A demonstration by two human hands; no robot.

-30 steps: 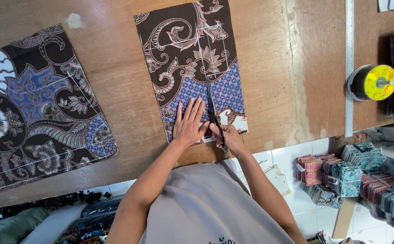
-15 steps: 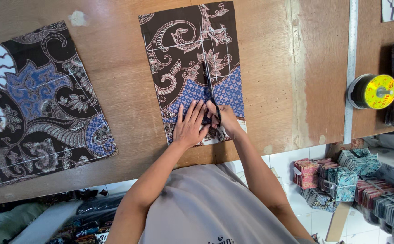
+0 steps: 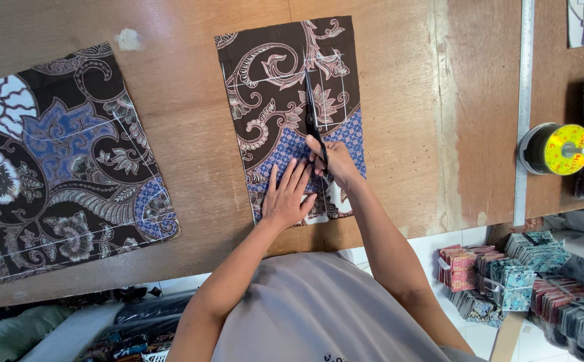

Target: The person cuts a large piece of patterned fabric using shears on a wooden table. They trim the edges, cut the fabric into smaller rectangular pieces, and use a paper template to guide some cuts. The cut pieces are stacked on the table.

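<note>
While the left hand (image 3: 286, 198) lies spread flat on the batik cloth (image 3: 292, 114) near the counter's (image 3: 191, 134) near edge, the right hand (image 3: 332, 161) grips black scissors (image 3: 313, 121). Cutting cleanly likely calls for firm pressure and blades following the chalk line.

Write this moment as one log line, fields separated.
left hand: flat on cloth | right hand: holds scissors | scissors: on cloth

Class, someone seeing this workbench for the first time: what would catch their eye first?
At the centre, the right hand runs black scissors up a dark batik cloth panel, while the left hand lies flat on it. A larger batik piece lies at the left, and a yellow-topped spool stands at the right.
</note>
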